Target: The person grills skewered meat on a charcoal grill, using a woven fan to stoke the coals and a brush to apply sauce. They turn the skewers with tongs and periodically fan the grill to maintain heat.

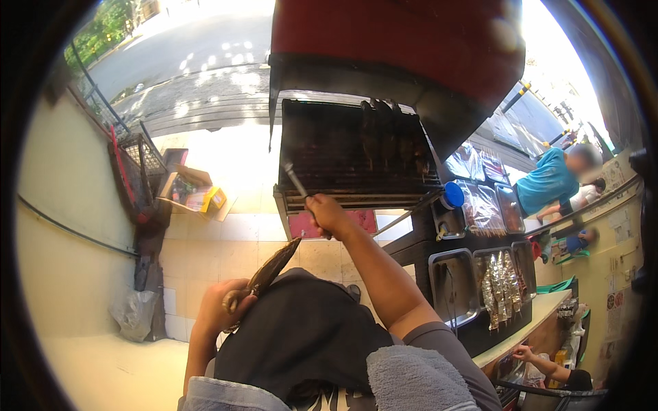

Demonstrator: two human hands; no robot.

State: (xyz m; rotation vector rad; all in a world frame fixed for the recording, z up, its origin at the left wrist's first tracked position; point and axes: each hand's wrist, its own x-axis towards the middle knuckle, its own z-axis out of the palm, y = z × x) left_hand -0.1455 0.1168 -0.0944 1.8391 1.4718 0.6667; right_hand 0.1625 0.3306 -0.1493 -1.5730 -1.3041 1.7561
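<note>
My right hand (329, 216) grips the dark handle of a metal-ended tool (296, 180), its far end over the left front of a charcoal grill (329, 154). Smoke hazes the grate. Whether the tool is a brush, scraper or something else cannot be told. In my left hand (226, 308), by my lap, is a dark, pointed, elongated item (272, 264), possibly a hand fan; a pale curled part shows at its near end. Several long dark food items, perhaps eggplants or fish (388, 131), lie side by side on the grill's right part.
A red hood (396, 31) overhangs the grill. Metal trays (453, 257) stand at right, some with skewers or foil-wrapped food (501, 293). A blue lid (453, 195) is near the grill's corner. An open cardboard box (193, 192) sits left. A person in blue (547, 177) and others are at right.
</note>
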